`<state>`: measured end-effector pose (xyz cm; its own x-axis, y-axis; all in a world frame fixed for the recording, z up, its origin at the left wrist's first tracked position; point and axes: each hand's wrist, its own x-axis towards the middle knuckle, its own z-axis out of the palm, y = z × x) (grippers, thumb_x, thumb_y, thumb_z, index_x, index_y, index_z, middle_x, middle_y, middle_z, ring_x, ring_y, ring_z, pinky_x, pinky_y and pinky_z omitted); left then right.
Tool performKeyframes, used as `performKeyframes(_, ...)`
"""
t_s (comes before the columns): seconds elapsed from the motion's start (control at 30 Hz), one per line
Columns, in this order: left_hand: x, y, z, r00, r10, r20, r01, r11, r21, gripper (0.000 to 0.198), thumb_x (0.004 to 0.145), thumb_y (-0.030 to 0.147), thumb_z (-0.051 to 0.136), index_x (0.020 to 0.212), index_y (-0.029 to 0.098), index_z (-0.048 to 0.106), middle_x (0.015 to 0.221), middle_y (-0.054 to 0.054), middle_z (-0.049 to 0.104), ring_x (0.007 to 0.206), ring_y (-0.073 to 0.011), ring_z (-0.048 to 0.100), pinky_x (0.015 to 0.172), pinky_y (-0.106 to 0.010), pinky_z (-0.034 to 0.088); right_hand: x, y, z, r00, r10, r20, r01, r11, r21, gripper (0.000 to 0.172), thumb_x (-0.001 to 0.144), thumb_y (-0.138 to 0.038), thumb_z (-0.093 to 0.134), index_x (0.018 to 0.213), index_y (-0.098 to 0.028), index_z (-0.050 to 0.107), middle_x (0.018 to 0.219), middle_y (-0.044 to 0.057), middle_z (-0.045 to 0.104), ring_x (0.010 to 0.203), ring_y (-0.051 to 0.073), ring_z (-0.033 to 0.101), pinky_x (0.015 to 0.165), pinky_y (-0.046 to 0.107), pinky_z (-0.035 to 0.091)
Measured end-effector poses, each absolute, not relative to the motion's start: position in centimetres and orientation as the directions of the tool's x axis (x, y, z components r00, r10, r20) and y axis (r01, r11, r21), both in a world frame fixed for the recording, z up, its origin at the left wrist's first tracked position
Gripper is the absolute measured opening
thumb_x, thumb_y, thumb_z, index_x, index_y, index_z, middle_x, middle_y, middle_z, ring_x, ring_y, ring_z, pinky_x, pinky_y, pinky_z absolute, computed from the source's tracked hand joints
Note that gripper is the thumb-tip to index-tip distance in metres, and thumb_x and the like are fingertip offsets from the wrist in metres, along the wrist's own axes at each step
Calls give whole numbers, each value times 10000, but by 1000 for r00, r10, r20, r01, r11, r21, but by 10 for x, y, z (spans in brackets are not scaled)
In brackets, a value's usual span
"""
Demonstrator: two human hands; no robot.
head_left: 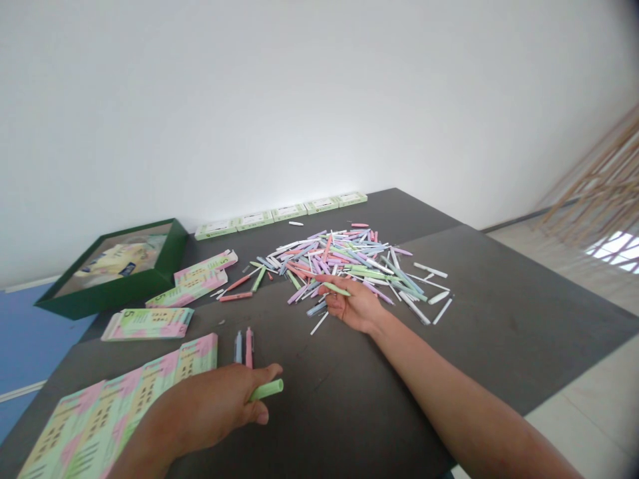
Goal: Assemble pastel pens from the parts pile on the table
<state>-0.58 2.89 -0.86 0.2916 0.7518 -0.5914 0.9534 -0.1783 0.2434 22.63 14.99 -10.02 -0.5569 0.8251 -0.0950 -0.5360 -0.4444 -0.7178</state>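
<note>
My left hand (214, 402) is closed around a light green pen barrel (268, 389), whose hollow end points right. Just beyond its fingers, a blue pen (238, 347) and a pink pen (249, 347) lie side by side on the dark table (319, 399). My right hand (357, 307) reaches to the near edge of a heap of loose pen parts (344, 256) in white, purple, pink, blue and green. Between its thumb and fingers is a slim green pen part (337, 289); its other fingers are curled.
Several printed pen boxes (144, 389) lie at the front left, with more cartons (150, 323) behind them. A green open box (114, 279) holding plastic bags stands at the left. Several pale green packs (255, 219) line the wall side. Stray white parts (430, 270) lie right of the heap.
</note>
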Motion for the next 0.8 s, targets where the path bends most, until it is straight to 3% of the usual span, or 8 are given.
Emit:
performKeyframes(0.07, -5, 29, -7, 299, 749, -591, 950, -180, 254, 541, 770, 334, 521, 1308, 335, 463, 1031, -39, 673, 901, -249, 622, 732, -306, 467, 226, 148, -99, -547, 837, 5, -558, -360, -748, 382, 767, -270, 563, 1142, -208, 527, 825, 8, 606, 446, 50, 329, 419, 190, 282)
performKeyframes(0.13, -4, 29, -6, 292, 744, -601, 953, -174, 249, 545, 765, 330, 524, 1307, 331, 466, 1013, -38, 680, 886, -252, 627, 726, -309, 469, 225, 143, -98, -507, 854, 114, -567, -231, -791, 425, 757, -291, 604, 1165, -229, 505, 852, 11, 616, 490, 63, 419, 469, 202, 352)
performKeyframes(0.23, -3, 29, -7, 293, 741, -604, 953, -174, 249, 552, 756, 322, 529, 1304, 330, 469, 1008, -36, 683, 896, -258, 625, 742, -319, 466, 223, 134, -92, -468, 841, 271, -511, -7, -860, 315, 766, -336, 626, 1043, -204, 555, 883, 40, 638, 738, 139, 587, 683, 284, 462)
performKeyframes(0.33, -3, 30, -7, 295, 751, -591, 953, -182, 244, 549, 749, 319, 535, 1294, 339, 479, 1042, -33, 673, 921, -260, 618, 767, -328, 457, 224, 121, -81, -477, 769, 426, -435, 214, -875, 169, 825, -305, 577, 959, -202, 570, 978, 64, 644, 1002, 189, 575, 899, 392, 416)
performKeyframes(0.43, -2, 29, -6, 282, 747, -603, 958, -180, 225, 545, 756, 318, 526, 1298, 332, 475, 1034, -31, 675, 908, -253, 621, 755, -317, 456, 224, 111, -73, -462, 721, 517, -365, 377, -852, 125, 872, -253, 508, 965, -213, 582, 1055, 70, 615, 1114, 193, 522, 974, 421, 363)
performKeyframes(0.57, -3, 27, -6, 281, 744, -606, 958, -177, 227, 545, 758, 312, 519, 1300, 338, 471, 1027, -22, 677, 893, -244, 625, 723, -295, 459, 222, 107, -72, -442, 720, 535, -264, 466, -845, 147, 884, -243, 482, 975, -224, 595, 1050, 65, 609, 1117, 190, 520, 974, 415, 371)
performKeyframes(0.8, -6, 27, -9, 290, 756, -586, 953, -174, 247, 538, 757, 323, 520, 1293, 318, 487, 1040, -37, 675, 898, -244, 624, 720, -281, 457, 219, 106, -76, -438, 738, 513, -223, 463, -858, 153, 882, -214, 468, 994, -230, 571, 1041, 57, 608, 1101, 177, 524, 963, 395, 382)
